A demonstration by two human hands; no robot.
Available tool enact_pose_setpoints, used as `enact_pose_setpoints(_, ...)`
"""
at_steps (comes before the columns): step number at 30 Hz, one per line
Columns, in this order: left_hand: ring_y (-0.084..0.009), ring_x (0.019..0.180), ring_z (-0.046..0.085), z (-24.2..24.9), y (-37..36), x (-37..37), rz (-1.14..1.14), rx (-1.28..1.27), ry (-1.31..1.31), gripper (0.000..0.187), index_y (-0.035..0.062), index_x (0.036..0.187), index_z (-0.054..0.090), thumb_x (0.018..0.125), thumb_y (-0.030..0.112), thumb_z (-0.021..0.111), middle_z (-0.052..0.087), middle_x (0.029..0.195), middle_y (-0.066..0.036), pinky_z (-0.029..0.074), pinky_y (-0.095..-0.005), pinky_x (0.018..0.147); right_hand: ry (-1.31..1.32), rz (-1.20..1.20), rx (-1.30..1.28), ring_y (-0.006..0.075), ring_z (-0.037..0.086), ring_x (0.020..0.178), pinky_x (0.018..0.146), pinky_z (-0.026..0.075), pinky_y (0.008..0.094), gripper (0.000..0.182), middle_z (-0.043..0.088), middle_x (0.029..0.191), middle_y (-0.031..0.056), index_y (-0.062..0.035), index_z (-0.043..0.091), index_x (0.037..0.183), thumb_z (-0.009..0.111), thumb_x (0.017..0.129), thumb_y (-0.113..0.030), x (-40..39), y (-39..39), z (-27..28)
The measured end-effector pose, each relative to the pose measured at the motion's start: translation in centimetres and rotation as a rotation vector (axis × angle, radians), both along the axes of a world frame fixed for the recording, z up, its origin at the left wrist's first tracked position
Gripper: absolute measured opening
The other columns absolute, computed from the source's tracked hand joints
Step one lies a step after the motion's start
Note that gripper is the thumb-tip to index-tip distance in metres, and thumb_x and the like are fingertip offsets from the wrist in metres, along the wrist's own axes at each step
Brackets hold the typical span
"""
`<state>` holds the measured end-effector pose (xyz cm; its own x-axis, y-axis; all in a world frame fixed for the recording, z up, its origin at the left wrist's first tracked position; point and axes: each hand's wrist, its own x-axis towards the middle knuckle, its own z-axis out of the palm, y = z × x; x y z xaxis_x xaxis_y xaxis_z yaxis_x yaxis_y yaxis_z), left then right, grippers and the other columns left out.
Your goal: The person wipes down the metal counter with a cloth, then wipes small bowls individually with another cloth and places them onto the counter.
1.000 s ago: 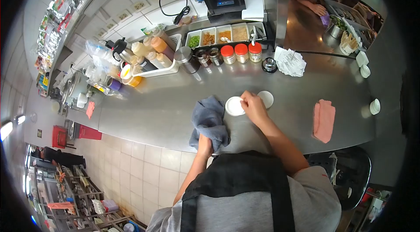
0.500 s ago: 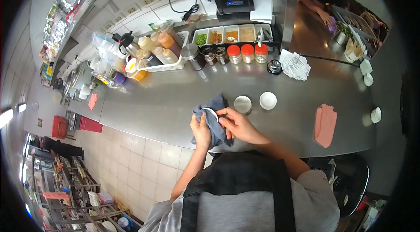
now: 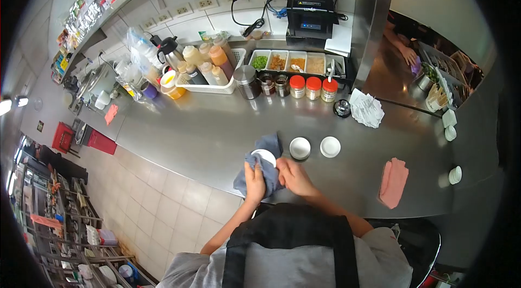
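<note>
A long stainless steel counter [image 3: 217, 136] runs across the room, its near edge dropping to a floor of pale square tiles [image 3: 163, 206]. At the near edge the left hand [image 3: 254, 182] is closed around a grey cloth [image 3: 263, 171], and a small white dish [image 3: 264, 156] sits in the folds of that cloth, with only its rim and part of its face showing. The right hand [image 3: 290, 175] is just beside the left, fingers curled against the cloth and the dish; whether it grips the dish itself cannot be determined. Two further small white dishes [image 3: 299, 148] stand side by side on bare steel just to the right of the cloth. A folded pink cloth [image 3: 392, 182] lies well apart toward the right end. Along the back of the counter stand a white tray of squeeze bottles [image 3: 209, 71], a row of jars with red lids [image 3: 312, 88], and a divided container of garnishes [image 3: 296, 62]. A black receipt printer [image 3: 310, 12] sits on a raised ledge above, below a tiled wall with power outlets [image 3: 209, 3]. A stack of paper slips [image 3: 366, 109] lies near a steel partition [image 3: 372, 22], beyond which another person's hand [image 3: 408, 55] rests at a second work area. Wire shelving [image 3: 70, 228] occupies the floor at the lower left.
</note>
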<state>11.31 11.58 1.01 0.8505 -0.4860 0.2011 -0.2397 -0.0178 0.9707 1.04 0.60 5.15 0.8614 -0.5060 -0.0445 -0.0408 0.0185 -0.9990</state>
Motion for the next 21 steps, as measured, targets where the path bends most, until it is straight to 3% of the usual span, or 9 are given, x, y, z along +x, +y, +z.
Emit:
enact_pose_setpoints(1,-0.0229,0.109,0.051,-1.0,0.1,-0.1,-0.076,-0.017,0.084,0.035,-0.0018,0.129,0.041,0.096,0.008,0.047,0.054,0.113,-0.014,0.039,-0.0320,0.097,0.017,-0.068,-0.276,0.0277,0.058,0.050,0.048,0.043,0.0398,0.036,0.058,0.058,0.0106,-0.0027,0.060,0.090,0.046,0.101,-0.035,-0.2,-0.6,-0.1)
enact_pose_setpoints(4,-0.0222,0.118,0.046,-1.8,-0.2,-1.9,-0.181,-0.121,0.147,0.048,0.0002,0.133,0.040,0.086,0.000,0.051,0.049,0.124,-0.013,0.035,-0.0329,0.103,0.045,-0.152,-0.815,0.0360,0.060,0.057,0.051,0.045,0.0450,0.037,0.061,0.062,0.0160,-0.0028,0.063,0.087,0.049,0.099,-0.035,-0.7,-1.5,0.6)
enact_pose_setpoints(5,-0.0212,0.111,0.051,-1.3,-0.3,-1.7,-0.184,-0.098,0.123,0.053,0.0007,0.128,0.045,0.077,-0.003,0.058,0.054,0.117,-0.013,0.040,-0.0324,0.098,0.113,-0.140,-0.827,0.0382,0.061,0.059,0.052,0.045,0.0470,0.039,0.061,0.065,0.0186,-0.0031,0.065,0.081,0.052,0.097,-0.036,-0.7,-1.6,0.7)
enact_pose_setpoints(8,-0.0195,0.084,0.062,1.9,-0.4,-1.0,-0.190,0.184,-0.255,0.049,0.0011,0.121,0.053,0.075,-0.001,0.066,0.063,0.093,-0.012,0.050,-0.0322,0.080,0.238,-0.094,-0.778,0.0405,0.060,0.065,0.056,0.045,0.0486,0.034,0.062,0.071,0.0186,-0.0053,0.066,0.081,0.055,0.096,-0.033,-0.5,-1.7,-0.1)
enact_pose_setpoints(9,-0.0177,0.064,0.061,1.6,-0.9,-0.6,-0.141,0.202,-0.245,0.042,0.0019,0.112,0.059,0.072,0.000,0.068,0.064,0.080,-0.012,0.051,-0.0314,0.065,0.184,-0.155,-0.776,0.0403,0.060,0.065,0.056,0.045,0.0480,0.034,0.062,0.071,0.0186,-0.0050,0.067,0.082,0.056,0.095,-0.034,-0.2,-1.7,0.3)
enact_pose_setpoints(12,-0.0135,0.062,0.056,2.6,-2.0,0.5,-0.150,0.279,-0.238,0.028,-0.0001,0.106,0.060,0.079,0.000,0.064,0.065,0.080,-0.011,0.048,-0.0308,0.060,0.030,-0.224,-0.686,0.0412,0.059,0.058,0.051,0.044,0.0484,0.041,0.060,0.063,0.0188,-0.0047,0.067,0.078,0.053,0.096,-0.039,0.0,-2.3,1.5)
enact_pose_setpoints(16,-0.0105,0.076,0.055,2.2,-3.8,1.7,-0.079,-0.088,0.040,0.016,-0.0001,0.102,0.058,0.090,0.000,0.049,0.060,0.084,-0.003,0.047,-0.0264,0.070,-0.113,-0.205,-0.352,0.0393,0.058,0.064,0.057,0.046,0.0436,0.029,0.057,0.068,0.0198,-0.0045,0.060,0.098,0.050,0.100,-0.031,0.4,-1.8,1.2)
enact_pose_setpoints(17,-0.0114,0.078,0.055,2.1,-3.8,2.2,-0.068,-0.110,0.082,0.016,-0.0005,0.105,0.058,0.092,0.002,0.048,0.060,0.085,-0.002,0.047,-0.0264,0.073,-0.109,-0.144,-0.235,0.0322,0.058,0.068,0.061,0.048,0.0375,0.022,0.058,0.075,0.0172,-0.0026,0.057,0.105,0.054,0.098,-0.023,0.3,-1.5,1.1)
enact_pose_setpoints(21,-0.0172,0.104,0.050,1.0,-3.5,2.9,-0.063,-0.158,0.183,0.031,0.0007,0.124,0.046,0.094,0.002,0.040,0.053,0.111,-0.009,0.039,-0.0293,0.096,-0.316,-0.346,-0.466,0.0211,0.059,0.077,0.063,0.049,0.0303,0.022,0.056,0.081,0.0089,0.0023,0.059,0.105,0.064,0.092,-0.015,0.9,-0.8,0.8)
